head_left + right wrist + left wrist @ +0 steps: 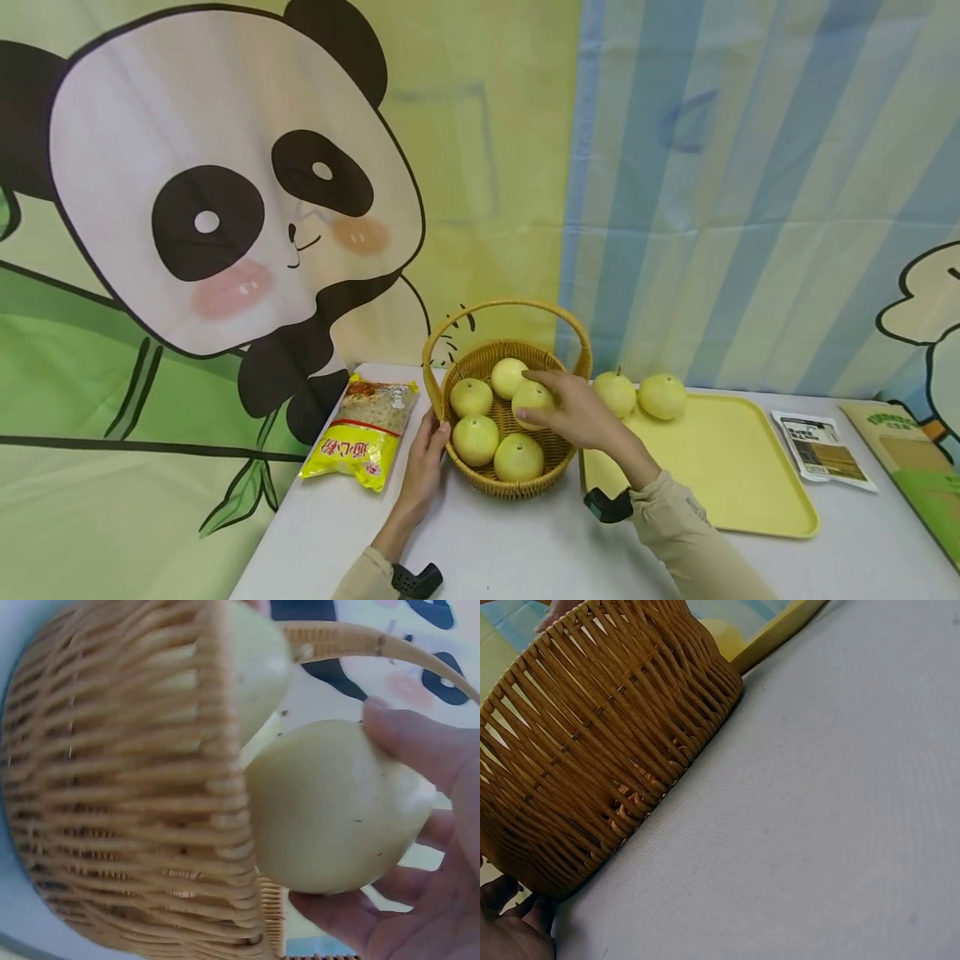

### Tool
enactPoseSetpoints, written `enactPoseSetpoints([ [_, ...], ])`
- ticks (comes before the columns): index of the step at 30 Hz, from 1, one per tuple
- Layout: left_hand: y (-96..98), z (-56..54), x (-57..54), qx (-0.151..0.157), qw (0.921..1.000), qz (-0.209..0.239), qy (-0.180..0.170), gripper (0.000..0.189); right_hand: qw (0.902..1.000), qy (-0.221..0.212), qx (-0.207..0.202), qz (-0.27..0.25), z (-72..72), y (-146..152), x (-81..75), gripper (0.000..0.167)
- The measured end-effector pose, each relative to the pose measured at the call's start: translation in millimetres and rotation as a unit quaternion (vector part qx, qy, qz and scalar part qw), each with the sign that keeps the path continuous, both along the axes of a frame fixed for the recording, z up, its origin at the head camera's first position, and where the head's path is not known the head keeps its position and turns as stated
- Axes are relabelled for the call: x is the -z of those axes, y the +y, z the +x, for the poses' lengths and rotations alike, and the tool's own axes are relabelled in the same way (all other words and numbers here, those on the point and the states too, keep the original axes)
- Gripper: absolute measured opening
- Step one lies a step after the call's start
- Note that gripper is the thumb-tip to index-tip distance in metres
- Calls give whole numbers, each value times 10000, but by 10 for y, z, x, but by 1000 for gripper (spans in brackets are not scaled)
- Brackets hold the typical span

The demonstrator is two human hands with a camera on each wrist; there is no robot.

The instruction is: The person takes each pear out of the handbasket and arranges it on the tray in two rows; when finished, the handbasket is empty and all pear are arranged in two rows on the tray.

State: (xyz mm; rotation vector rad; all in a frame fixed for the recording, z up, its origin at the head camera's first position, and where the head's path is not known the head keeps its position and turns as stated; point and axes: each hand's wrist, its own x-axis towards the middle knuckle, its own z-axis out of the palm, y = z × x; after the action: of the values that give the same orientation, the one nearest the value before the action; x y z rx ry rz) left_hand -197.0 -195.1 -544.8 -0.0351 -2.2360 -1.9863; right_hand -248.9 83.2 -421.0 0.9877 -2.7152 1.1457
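A wicker basket (pixel 495 487) with a tall arched handle stands on the table, several round pale-yellow pears inside, such as the pear (pixel 518 457) at its front. My right hand (pixel 573 408) grips another pear (pixel 337 810) between thumb and fingers, at the height of the basket rim on its right side. My left hand (pixel 423 467) holds the basket's left side near the foot of the handle, its thumb at the rim. In the left wrist view, the fingers of this hand (pixel 514 930) show low beside the basket's woven wall (pixel 607 735).
A yellow tray (pixel 720 467) lies right of the basket, with two pears (pixel 662 396) at its back left. A yellow food bag (pixel 363 429) lies to the left. Beyond the tray are a small white packet (pixel 823 450) and a green-and-brown package (pixel 903 454). A printed curtain (pixel 480 167) hangs behind.
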Motion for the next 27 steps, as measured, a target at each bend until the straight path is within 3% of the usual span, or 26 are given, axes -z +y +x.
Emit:
enactPoseSetpoints([
  [5, 2, 14, 21, -28, 10000, 5, -75, 67, 9960, -211, 144, -851, 118, 82, -21, 61],
  [12, 5, 16, 21, -26, 10000, 13, -65, 67, 9792, -490, 357, -1936, 204, 339, -59, 52],
  [22, -17, 23, 15, -89, 9999, -114, -87, 68, 9622, -959, 454, -2510, 175, 725, -54, 54],
  [27, -13, 18, 5, -21, 10000, -91, 1, 67, 9596, -946, 404, -2620, 157, 805, -78, 54],
])
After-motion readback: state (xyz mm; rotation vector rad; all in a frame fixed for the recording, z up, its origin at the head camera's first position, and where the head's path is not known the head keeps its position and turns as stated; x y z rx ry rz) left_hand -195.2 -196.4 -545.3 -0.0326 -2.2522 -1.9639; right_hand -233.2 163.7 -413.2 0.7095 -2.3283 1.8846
